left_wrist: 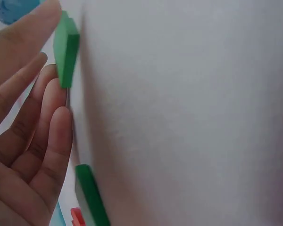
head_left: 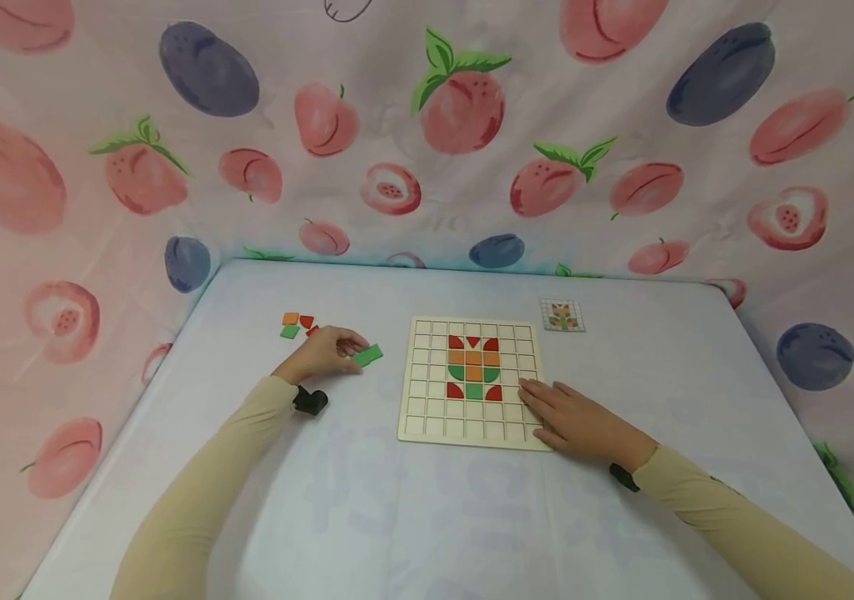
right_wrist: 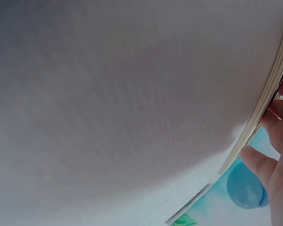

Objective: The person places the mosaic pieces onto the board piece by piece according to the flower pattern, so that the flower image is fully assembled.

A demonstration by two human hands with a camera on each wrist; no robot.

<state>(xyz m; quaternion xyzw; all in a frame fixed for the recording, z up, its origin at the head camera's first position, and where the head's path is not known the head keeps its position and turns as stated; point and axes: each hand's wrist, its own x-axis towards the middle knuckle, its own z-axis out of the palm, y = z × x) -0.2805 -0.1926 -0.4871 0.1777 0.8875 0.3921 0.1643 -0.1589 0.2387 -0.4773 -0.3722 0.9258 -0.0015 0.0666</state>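
Observation:
In the head view my left hand (head_left: 324, 353) pinches green tiles (head_left: 367, 356) with a stepped outline, left of the gridded wooden board (head_left: 427, 429). The left wrist view shows this green piece (left_wrist: 66, 49) at the fingertips, close over the tablecloth. On the board, red, orange and green tiles make a figure, with orange squares (head_left: 474, 358) across its middle and a green square (head_left: 475, 391) low at its centre. My right hand (head_left: 576, 419) rests on the board's right edge, fingers stretched over the grid. In the right wrist view its fingers lie along the board's side (right_wrist: 262, 106).
Behind my left hand lie loose tiles: an orange square (head_left: 290, 318), a green square (head_left: 289, 332) and red pieces (head_left: 307, 322), partly hidden by the hand. A small pattern card (head_left: 563, 316) sits beyond the board at the right. Fruit-print cloth (head_left: 434, 225) walls the table's back and sides.

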